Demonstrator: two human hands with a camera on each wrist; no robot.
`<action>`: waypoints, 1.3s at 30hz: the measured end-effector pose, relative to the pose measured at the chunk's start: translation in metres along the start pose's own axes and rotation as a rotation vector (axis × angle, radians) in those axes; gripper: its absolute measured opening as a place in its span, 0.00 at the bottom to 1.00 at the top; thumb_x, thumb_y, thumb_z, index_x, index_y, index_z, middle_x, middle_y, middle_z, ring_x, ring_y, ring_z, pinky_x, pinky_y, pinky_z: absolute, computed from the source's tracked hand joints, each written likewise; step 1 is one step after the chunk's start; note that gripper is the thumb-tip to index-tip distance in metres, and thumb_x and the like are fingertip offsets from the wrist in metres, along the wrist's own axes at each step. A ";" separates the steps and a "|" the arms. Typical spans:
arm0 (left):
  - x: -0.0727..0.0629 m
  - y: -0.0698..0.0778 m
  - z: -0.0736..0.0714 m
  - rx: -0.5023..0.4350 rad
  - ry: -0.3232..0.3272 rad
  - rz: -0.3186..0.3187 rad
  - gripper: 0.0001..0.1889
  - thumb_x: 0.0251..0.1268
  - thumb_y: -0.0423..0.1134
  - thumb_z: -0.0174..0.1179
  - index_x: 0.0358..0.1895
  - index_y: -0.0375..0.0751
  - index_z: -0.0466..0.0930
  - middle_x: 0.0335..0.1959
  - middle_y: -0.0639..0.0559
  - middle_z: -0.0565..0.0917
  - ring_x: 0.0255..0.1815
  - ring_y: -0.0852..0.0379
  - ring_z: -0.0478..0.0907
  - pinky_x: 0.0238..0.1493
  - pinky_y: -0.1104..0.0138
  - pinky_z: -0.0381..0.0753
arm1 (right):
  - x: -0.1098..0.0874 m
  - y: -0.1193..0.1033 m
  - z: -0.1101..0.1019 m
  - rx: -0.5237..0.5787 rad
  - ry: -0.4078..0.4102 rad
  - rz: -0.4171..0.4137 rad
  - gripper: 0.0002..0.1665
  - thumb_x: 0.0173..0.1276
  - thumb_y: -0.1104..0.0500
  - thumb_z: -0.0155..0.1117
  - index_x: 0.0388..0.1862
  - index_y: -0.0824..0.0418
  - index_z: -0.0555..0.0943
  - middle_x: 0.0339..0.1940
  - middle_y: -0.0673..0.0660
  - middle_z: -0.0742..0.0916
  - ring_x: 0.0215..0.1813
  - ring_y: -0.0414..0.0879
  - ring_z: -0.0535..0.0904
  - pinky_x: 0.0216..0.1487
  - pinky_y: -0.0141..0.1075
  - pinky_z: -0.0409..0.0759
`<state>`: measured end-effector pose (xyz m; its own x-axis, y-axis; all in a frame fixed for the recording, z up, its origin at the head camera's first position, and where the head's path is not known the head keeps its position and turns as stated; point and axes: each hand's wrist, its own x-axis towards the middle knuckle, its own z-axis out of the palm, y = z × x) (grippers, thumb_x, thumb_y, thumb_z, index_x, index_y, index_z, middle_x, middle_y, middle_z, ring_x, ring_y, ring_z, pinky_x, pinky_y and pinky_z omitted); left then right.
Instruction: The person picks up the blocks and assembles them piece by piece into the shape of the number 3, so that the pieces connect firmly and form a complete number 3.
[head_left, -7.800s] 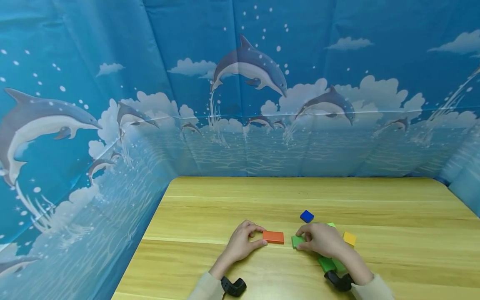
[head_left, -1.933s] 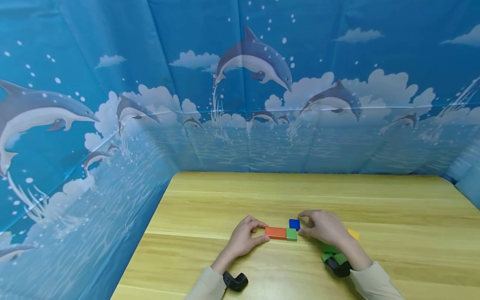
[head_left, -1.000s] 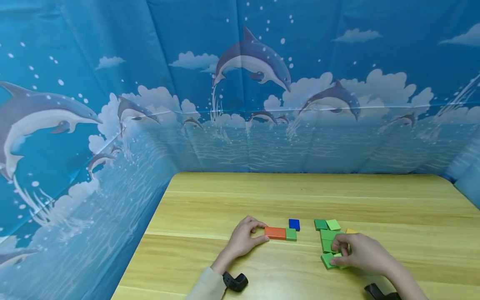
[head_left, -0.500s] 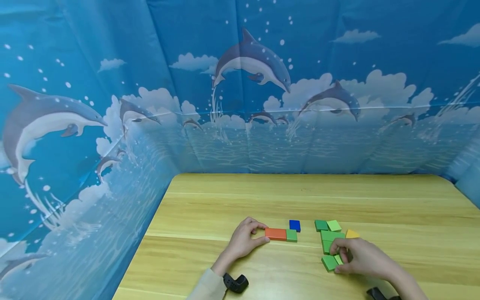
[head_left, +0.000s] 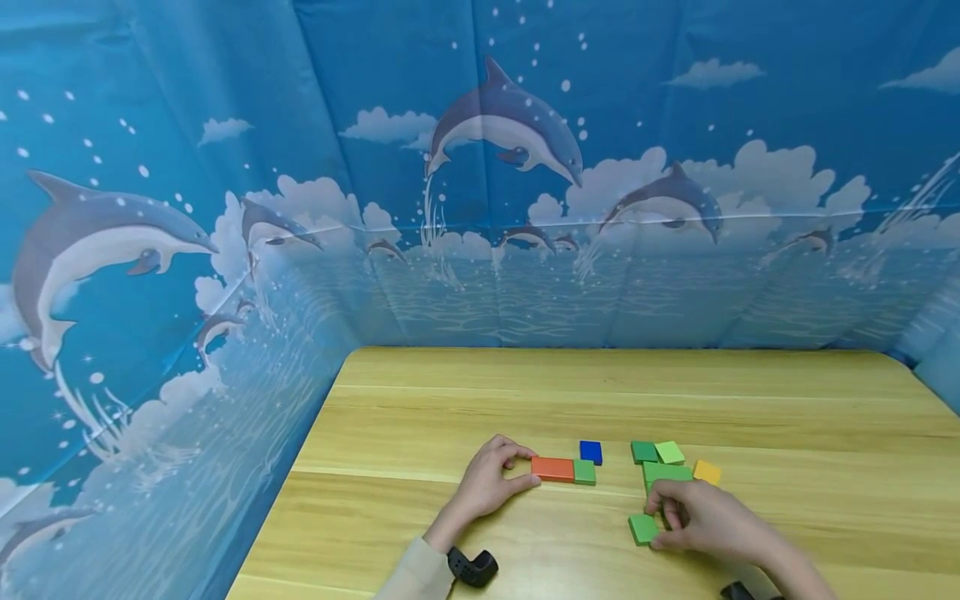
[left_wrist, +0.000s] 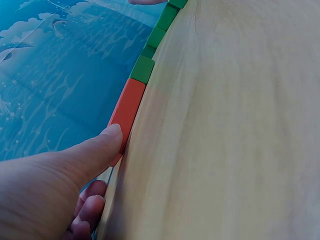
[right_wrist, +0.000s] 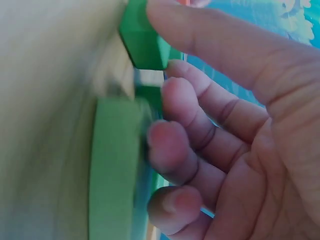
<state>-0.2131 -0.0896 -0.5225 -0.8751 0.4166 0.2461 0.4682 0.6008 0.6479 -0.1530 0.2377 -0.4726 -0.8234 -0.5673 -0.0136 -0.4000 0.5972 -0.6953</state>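
Note:
In the head view, my left hand (head_left: 491,482) holds the left end of a flat orange-red rectangular block (head_left: 552,469) between thumb and fingers. A small green square block (head_left: 585,472) lies against that block's right end. A blue square block (head_left: 591,452) sits just behind the green one. My right hand (head_left: 693,515) pinches another green square block (head_left: 642,529) at its right side. The right wrist view shows the thumb on this pinched green block (right_wrist: 142,42), with a long green block (right_wrist: 115,170) beside the curled fingers.
Behind the right hand lie a larger green block (head_left: 667,473), a dark green square (head_left: 642,452), a light green square (head_left: 670,452) and a yellow block (head_left: 707,472). The right hand covers part of this group. A dolphin-print curtain (head_left: 495,308) borders the wooden table (head_left: 480,383).
My right hand went from beside the blue block to the green group, then slid a green square leftward out of it. Earlier, the small green square was joined to the red block. The left hand stays put.

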 end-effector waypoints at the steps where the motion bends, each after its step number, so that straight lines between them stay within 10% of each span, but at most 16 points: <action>1: 0.000 0.000 0.000 0.000 0.000 0.000 0.19 0.57 0.55 0.65 0.48 0.51 0.83 0.33 0.59 0.70 0.32 0.64 0.63 0.35 0.70 0.62 | 0.001 -0.001 0.002 0.001 0.002 0.001 0.20 0.52 0.44 0.74 0.35 0.51 0.76 0.18 0.41 0.74 0.22 0.33 0.68 0.27 0.31 0.68; 39: -0.001 0.001 0.001 -0.001 -0.003 -0.005 0.18 0.57 0.55 0.65 0.48 0.52 0.83 0.32 0.59 0.69 0.32 0.64 0.63 0.34 0.70 0.62 | 0.044 -0.021 0.023 -0.247 0.176 0.085 0.18 0.50 0.43 0.75 0.33 0.45 0.77 0.17 0.39 0.71 0.17 0.32 0.63 0.18 0.29 0.59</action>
<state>-0.2120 -0.0886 -0.5233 -0.8773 0.4153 0.2405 0.4633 0.6021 0.6503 -0.1719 0.1874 -0.4753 -0.9064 -0.4157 0.0753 -0.3948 0.7700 -0.5013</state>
